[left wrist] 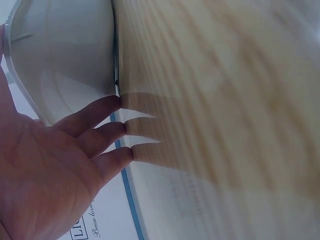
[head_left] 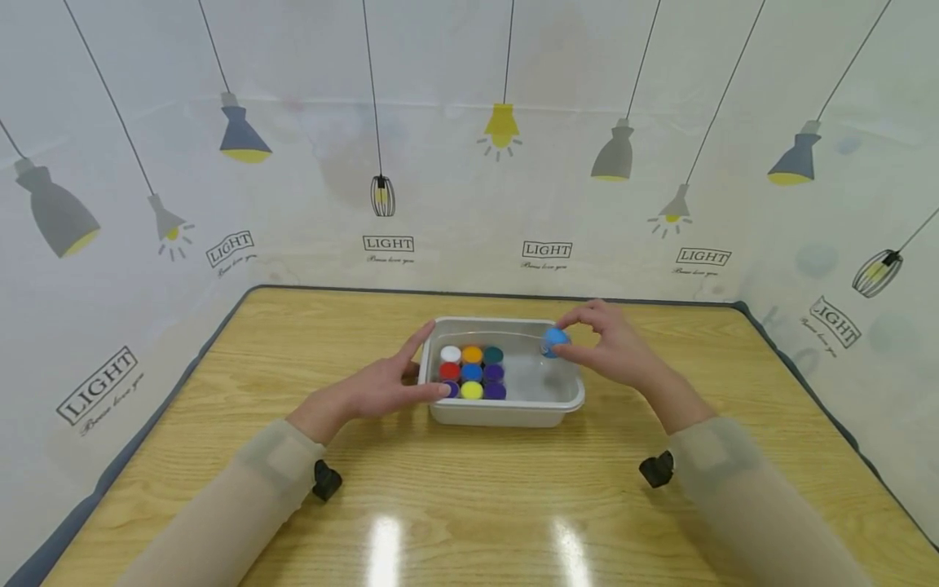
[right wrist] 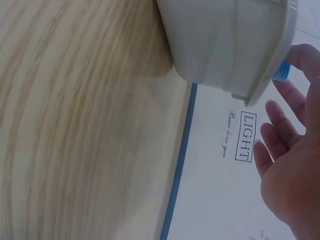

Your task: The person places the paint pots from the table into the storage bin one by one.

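A grey-white plastic bin [head_left: 506,414] stands on the table. Inside its left part, small jars with coloured lids sit in rows, among them a white-lidded jar [head_left: 451,355] and a yellow-lidded jar [head_left: 472,390]. My left hand [head_left: 381,387] rests at the bin's left end, thumb over the rim by a purple lid, forefinger along the back corner. In the left wrist view, three fingers [left wrist: 102,137] of it lie spread beside the bin. Above the bin's right part, my right hand [head_left: 609,346] pinches a blue-lidded jar [head_left: 555,342] between thumb and forefinger. The other right-hand fingers [right wrist: 280,125] hang outside the bin.
The wooden table [head_left: 455,505] has a dark blue edge strip along the back and sides. Behind it is a pale backdrop [head_left: 440,277] printed with lamps. Black wrist devices [head_left: 327,481] sit on both sleeves.
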The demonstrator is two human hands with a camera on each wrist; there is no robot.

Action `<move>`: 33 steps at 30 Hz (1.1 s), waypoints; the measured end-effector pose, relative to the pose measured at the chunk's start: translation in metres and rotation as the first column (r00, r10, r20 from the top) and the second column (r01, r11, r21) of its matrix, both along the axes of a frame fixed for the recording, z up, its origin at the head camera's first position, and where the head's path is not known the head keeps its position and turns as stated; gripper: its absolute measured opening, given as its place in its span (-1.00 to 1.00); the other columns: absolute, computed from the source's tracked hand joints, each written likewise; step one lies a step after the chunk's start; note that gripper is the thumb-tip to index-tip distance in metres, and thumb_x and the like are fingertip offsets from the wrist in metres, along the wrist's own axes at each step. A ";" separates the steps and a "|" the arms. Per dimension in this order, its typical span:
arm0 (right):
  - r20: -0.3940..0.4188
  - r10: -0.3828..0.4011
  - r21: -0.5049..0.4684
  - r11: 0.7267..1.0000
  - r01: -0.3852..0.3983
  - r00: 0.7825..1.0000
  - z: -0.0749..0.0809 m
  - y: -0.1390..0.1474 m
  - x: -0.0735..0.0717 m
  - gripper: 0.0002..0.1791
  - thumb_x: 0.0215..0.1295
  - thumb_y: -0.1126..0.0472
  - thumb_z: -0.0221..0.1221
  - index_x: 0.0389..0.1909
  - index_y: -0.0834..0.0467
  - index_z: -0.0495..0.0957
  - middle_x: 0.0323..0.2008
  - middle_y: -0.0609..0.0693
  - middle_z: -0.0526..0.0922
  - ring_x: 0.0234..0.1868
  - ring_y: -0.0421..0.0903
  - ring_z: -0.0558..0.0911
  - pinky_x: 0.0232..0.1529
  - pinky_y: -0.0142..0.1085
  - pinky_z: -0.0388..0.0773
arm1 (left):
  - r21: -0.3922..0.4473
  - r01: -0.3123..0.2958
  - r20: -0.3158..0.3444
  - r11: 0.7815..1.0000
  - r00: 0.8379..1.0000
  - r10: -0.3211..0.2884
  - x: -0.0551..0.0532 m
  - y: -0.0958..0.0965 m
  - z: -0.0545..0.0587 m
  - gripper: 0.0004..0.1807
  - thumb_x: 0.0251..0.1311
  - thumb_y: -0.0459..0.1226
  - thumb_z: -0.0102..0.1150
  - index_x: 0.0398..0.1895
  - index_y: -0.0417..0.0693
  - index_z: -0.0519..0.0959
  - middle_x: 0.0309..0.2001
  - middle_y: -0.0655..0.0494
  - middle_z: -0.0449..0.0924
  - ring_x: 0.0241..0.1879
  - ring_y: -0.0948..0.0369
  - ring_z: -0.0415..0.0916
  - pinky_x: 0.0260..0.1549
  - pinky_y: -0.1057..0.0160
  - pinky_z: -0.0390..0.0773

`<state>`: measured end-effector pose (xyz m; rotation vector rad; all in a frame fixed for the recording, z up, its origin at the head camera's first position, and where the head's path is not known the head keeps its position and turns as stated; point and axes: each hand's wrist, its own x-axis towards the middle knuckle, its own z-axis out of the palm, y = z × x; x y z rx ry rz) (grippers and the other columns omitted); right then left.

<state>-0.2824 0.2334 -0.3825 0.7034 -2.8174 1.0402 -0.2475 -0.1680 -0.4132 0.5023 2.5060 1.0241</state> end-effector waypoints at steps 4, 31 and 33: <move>0.033 0.012 0.007 1.000 -0.012 0.999 -0.005 -0.012 -0.007 -0.63 0.39 -0.01 0.50 0.11 0.02 0.73 0.42 0.18 0.48 0.52 0.28 0.27 0.46 0.42 0.29 | 0.003 -0.002 0.003 1.000 1.000 0.002 0.000 0.000 0.000 0.23 0.35 0.46 0.22 0.79 0.66 -0.42 0.65 -0.17 0.36 0.61 -0.17 0.38 0.60 -0.39 0.26; 0.082 -0.031 0.127 0.992 0.021 0.996 -0.017 -0.055 -0.019 -0.64 0.35 -0.06 0.51 0.10 -0.04 0.79 0.41 0.15 0.54 0.51 0.25 0.32 0.56 0.30 0.25 | 0.013 -0.007 0.002 1.000 1.000 0.007 0.001 0.003 0.001 0.24 0.34 0.45 0.24 0.78 0.68 -0.43 0.65 -0.19 0.37 0.60 -0.22 0.38 0.59 -0.39 0.28; 0.090 -0.043 0.181 0.983 0.026 0.995 -0.017 -0.056 -0.019 -0.62 0.34 -0.07 0.52 0.12 -0.08 0.80 0.43 0.15 0.53 0.52 0.25 0.30 0.57 0.30 0.24 | 0.011 -0.006 0.006 1.000 1.000 0.006 0.001 0.003 0.000 0.24 0.33 0.46 0.24 0.78 0.68 -0.43 0.65 -0.20 0.35 0.61 -0.22 0.37 0.59 -0.39 0.27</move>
